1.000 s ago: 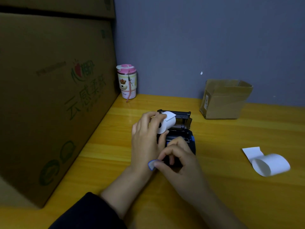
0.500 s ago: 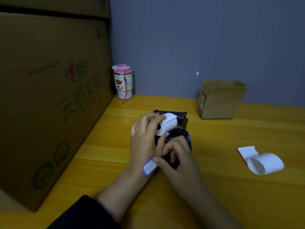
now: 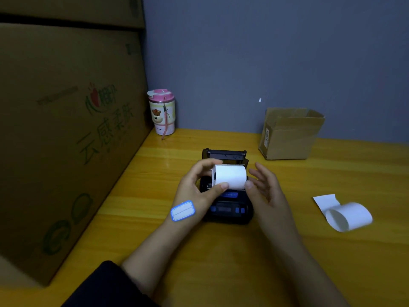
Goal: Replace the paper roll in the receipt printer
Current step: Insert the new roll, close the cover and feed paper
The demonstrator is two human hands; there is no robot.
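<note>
Since 1 second ago my right hand [image 3: 265, 189] has let go of the blue-edged sticker [image 3: 182, 210], which now sits on my left wrist, and has risen beside the paper roll [image 3: 230, 176]. My left hand [image 3: 197, 187] grips that roll, thumb in front and fingers behind, crosswise just above the printer [image 3: 228, 209] and its open bay. The right hand is relaxed, fingers spread, thumb at the roll's right end. To seat it well, I'd lower it level and square to the bay, leaving the loose end free before closing the lid [image 3: 224, 154]. Right of the printer lies 1 curl of paper [image 3: 347, 216]; beyond it, 1 cardboard box [image 3: 290, 134].
</note>
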